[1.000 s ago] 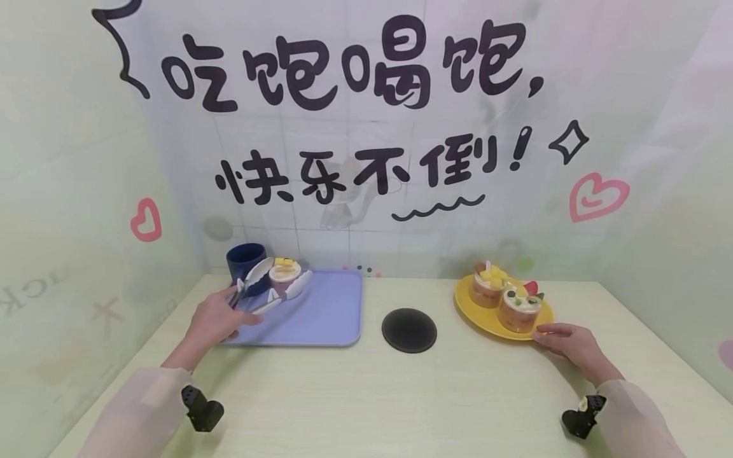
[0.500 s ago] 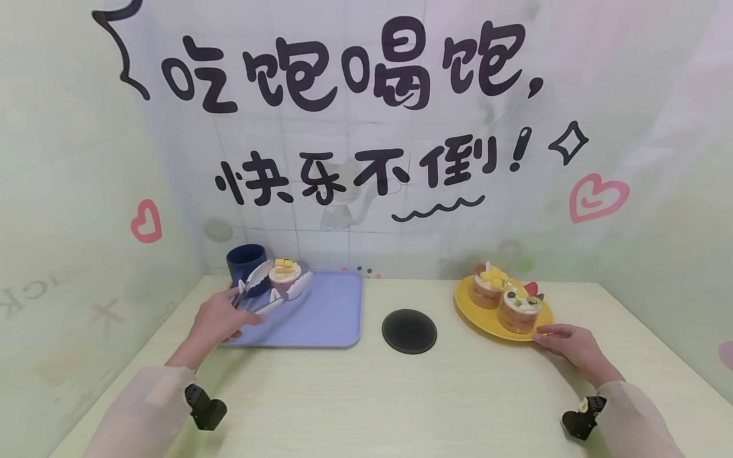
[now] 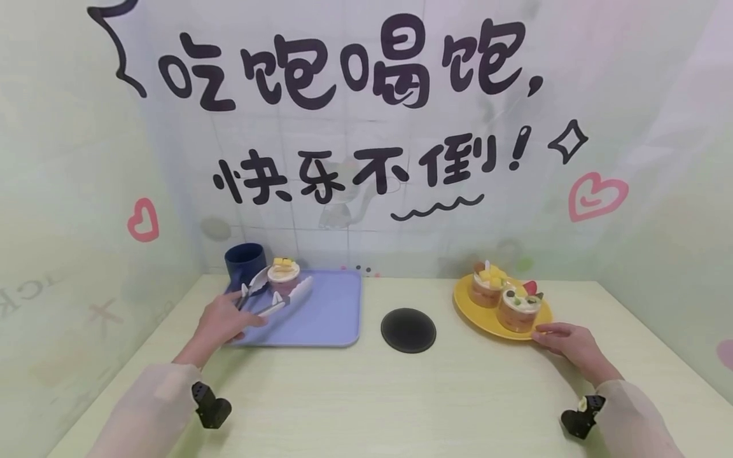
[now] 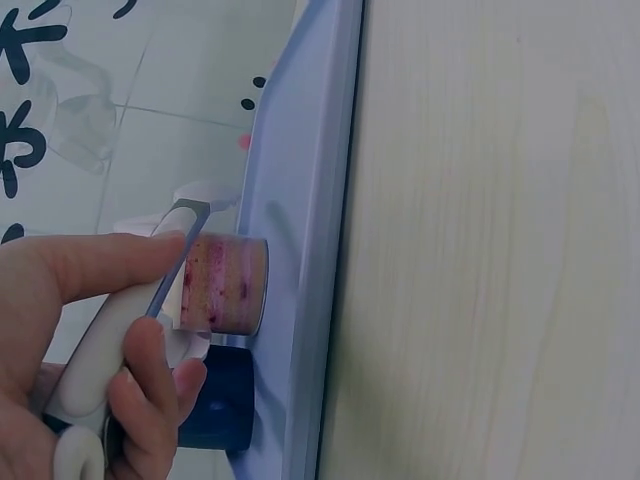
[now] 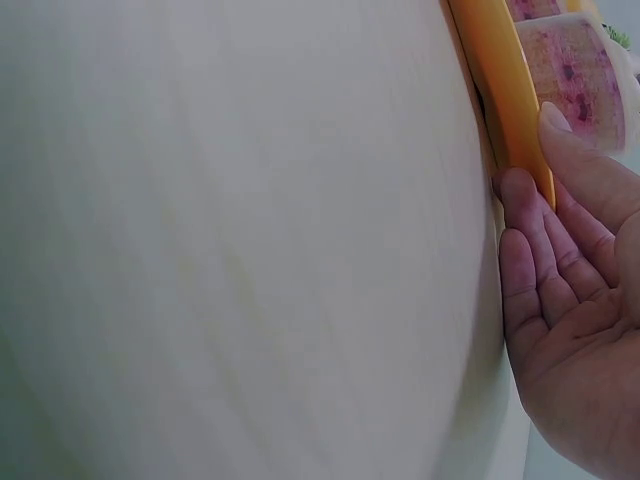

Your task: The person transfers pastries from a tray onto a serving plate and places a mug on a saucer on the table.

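Note:
My left hand [image 3: 220, 321] grips a pair of tongs [image 3: 300, 291] with white scalloped tips. The tips are spread on either side of a layered dessert cup [image 3: 283, 273] topped with yellow cubes, standing on the lilac tray [image 3: 335, 321]. In the left wrist view, thumb and fingers wrap the white tong handle [image 4: 95, 355] and the pink-layered dessert cup [image 4: 225, 285] shows beyond. My right hand [image 3: 572, 348] pinches the near rim of a yellow plate [image 3: 472, 317], thumb on top and fingers beneath in the right wrist view. Two fruit-topped dessert cups [image 3: 518, 313] stand on the plate.
A dark blue cup [image 3: 243, 259] stands at the tray's back left, close beside the dessert cup. Between tray and plate lies a round black coaster [image 3: 408, 331] on the pale wooden table [image 3: 412, 401]. Printed walls enclose the table at the back and both sides.
My left hand with the tongs has shifted slightly right, and the tong tips sit a little lower around the dessert cup. The right hand stays at the plate's rim.

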Action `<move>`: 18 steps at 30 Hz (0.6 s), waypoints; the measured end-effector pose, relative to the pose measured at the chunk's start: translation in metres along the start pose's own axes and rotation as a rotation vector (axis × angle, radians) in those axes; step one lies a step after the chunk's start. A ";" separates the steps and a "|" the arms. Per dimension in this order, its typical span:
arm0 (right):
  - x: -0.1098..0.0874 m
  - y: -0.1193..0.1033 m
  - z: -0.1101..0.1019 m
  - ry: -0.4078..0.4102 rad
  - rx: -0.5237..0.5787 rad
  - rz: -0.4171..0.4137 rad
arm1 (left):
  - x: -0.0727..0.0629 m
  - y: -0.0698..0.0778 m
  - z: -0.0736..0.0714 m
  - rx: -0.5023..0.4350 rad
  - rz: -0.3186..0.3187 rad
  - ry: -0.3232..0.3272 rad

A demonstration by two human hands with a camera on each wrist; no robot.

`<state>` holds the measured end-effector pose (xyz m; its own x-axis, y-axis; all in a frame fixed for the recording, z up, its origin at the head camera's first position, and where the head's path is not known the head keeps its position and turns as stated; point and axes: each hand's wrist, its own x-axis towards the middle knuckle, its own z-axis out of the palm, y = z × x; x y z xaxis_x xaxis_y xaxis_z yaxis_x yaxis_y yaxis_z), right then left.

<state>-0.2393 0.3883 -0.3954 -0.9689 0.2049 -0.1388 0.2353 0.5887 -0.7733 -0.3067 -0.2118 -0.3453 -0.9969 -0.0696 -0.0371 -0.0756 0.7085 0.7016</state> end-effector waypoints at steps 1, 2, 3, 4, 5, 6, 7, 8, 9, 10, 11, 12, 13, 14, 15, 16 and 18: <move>0.000 0.000 0.000 -0.001 0.002 0.001 | 0.000 0.000 0.000 0.001 0.000 0.001; 0.000 -0.001 0.000 -0.001 0.002 0.002 | 0.001 0.000 0.001 0.002 -0.001 0.002; 0.000 -0.001 -0.001 -0.001 0.003 0.002 | 0.002 0.000 0.002 0.003 -0.001 0.002; -0.001 -0.001 0.000 0.000 0.005 0.003 | 0.002 0.000 0.003 0.003 -0.002 0.002; -0.001 0.000 0.000 0.001 0.005 0.003 | 0.003 -0.001 0.004 0.003 -0.004 0.002; -0.001 0.000 0.000 0.001 0.005 0.002 | 0.004 -0.001 0.005 0.002 -0.005 0.002; -0.002 0.000 0.000 0.001 0.005 0.001 | 0.004 -0.001 0.005 0.001 -0.006 0.002; -0.002 0.000 0.000 0.001 0.005 -0.001 | 0.005 -0.001 0.006 -0.002 -0.005 0.002; -0.002 0.000 0.000 0.002 0.006 -0.001 | 0.005 -0.001 0.006 -0.002 -0.005 0.002; -0.002 0.000 0.000 0.003 0.008 0.000 | 0.006 0.000 0.007 -0.002 -0.006 0.001; -0.002 0.000 0.000 0.003 0.009 -0.001 | 0.006 0.000 0.007 -0.001 -0.006 0.000; -0.002 -0.001 0.000 0.003 0.010 -0.002 | 0.007 0.000 0.008 -0.001 -0.006 -0.001; -0.002 -0.001 0.001 0.002 0.012 -0.004 | 0.007 0.000 0.008 0.001 -0.005 -0.003; -0.002 -0.001 0.001 0.002 0.013 -0.006 | 0.008 0.000 0.009 0.005 -0.003 -0.004; -0.002 -0.001 0.001 0.003 0.014 -0.007 | 0.008 0.000 0.009 0.009 -0.002 -0.005; -0.002 -0.001 0.001 0.003 0.014 -0.009 | 0.009 -0.001 0.010 0.013 0.003 -0.005; -0.002 -0.002 0.001 0.004 0.010 -0.014 | 0.010 -0.001 0.011 0.023 0.014 -0.004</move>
<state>-0.2375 0.3862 -0.3942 -0.9718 0.1996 -0.1259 0.2211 0.5834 -0.7815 -0.3168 -0.2058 -0.3539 -0.9979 -0.0569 -0.0305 -0.0623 0.7256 0.6853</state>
